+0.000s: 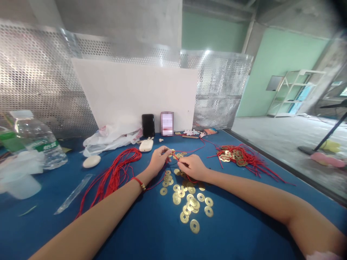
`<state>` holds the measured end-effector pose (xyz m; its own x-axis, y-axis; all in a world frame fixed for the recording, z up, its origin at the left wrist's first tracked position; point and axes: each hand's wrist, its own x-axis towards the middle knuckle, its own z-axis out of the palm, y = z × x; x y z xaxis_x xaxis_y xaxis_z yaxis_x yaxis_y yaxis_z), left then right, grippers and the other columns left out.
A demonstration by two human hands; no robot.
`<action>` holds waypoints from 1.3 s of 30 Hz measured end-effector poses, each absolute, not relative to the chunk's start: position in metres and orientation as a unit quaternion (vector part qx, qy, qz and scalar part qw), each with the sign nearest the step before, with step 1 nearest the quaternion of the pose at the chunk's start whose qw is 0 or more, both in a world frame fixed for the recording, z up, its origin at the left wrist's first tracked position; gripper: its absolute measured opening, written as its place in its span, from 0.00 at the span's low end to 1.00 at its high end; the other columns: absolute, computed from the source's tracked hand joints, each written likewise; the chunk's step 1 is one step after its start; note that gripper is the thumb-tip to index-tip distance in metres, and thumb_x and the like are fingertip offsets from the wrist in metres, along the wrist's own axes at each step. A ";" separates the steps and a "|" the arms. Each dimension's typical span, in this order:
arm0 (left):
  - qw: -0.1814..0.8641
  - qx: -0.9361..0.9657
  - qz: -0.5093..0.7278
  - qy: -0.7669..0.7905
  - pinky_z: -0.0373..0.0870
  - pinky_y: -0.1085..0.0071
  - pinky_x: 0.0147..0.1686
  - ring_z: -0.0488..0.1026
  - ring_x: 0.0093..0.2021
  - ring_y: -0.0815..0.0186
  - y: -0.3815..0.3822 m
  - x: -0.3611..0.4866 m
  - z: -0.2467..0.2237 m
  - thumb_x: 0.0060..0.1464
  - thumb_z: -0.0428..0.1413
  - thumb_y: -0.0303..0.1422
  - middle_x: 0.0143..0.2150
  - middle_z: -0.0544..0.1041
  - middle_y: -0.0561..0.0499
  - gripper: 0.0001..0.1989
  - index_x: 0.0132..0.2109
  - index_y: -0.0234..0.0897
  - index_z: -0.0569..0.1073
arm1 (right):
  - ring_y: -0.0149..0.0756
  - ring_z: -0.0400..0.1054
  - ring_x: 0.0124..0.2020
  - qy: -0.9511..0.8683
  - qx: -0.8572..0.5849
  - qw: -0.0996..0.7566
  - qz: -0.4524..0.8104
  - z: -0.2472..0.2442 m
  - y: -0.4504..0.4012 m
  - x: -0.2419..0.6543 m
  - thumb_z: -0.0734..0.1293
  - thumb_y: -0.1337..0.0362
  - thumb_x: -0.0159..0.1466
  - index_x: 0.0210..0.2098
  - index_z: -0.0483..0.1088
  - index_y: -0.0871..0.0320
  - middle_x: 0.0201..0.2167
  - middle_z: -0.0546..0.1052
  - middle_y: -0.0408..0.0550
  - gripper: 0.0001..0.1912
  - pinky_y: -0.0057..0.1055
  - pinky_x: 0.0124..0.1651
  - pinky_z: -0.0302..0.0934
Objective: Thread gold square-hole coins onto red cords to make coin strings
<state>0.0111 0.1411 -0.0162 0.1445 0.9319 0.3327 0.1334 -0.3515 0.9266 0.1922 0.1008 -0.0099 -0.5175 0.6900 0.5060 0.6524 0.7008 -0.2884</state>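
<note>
My left hand (159, 160), with a red bracelet (139, 183) on its wrist, pinches a red cord (175, 155) near the table's middle. The fingers of my right hand (193, 167) are closed on the same cord, just to the right. Several gold coins with square holes lie between and behind the hands, partly hidden by the fingers. Nearer to me, more loose gold coins (191, 203) are scattered on the blue table. A bundle of long red cords (116, 169) lies left of my left hand. Right of my right hand is a heap of coins tied with red cord (234, 156).
At the left stand a water bottle (40, 141) and a white cup (23, 186). A plastic bag (111, 141), a white case (146, 145), a black phone (148, 125) and a lit phone (167, 124) are towards the back. A white board (141, 94) rises behind them.
</note>
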 end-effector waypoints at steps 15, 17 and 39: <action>0.351 0.678 0.506 0.401 0.65 0.72 0.23 0.68 0.21 0.69 0.142 0.010 -0.019 0.51 0.54 0.40 0.23 0.69 0.55 0.11 0.30 0.36 0.69 | 0.25 0.51 0.20 -0.868 -0.406 0.280 0.058 -0.011 0.103 0.192 0.59 0.64 0.62 0.18 0.57 0.60 0.16 0.62 0.40 0.17 0.27 0.28 0.39; 0.332 0.690 0.503 0.400 0.65 0.72 0.24 0.68 0.21 0.69 0.142 0.010 -0.019 0.52 0.54 0.40 0.23 0.69 0.55 0.11 0.30 0.36 0.69 | 0.25 0.51 0.20 -0.865 -0.409 0.281 0.069 -0.010 0.104 0.192 0.59 0.64 0.63 0.18 0.58 0.60 0.16 0.62 0.40 0.17 0.27 0.28 0.39; 0.319 0.700 0.500 0.397 0.65 0.72 0.25 0.69 0.22 0.68 0.141 0.009 -0.020 0.54 0.54 0.40 0.22 0.70 0.55 0.11 0.30 0.37 0.69 | 0.26 0.52 0.20 -0.814 -0.408 0.357 0.208 -0.010 0.112 0.193 0.57 0.61 0.64 0.15 0.54 0.59 0.14 0.58 0.39 0.21 0.26 0.27 0.44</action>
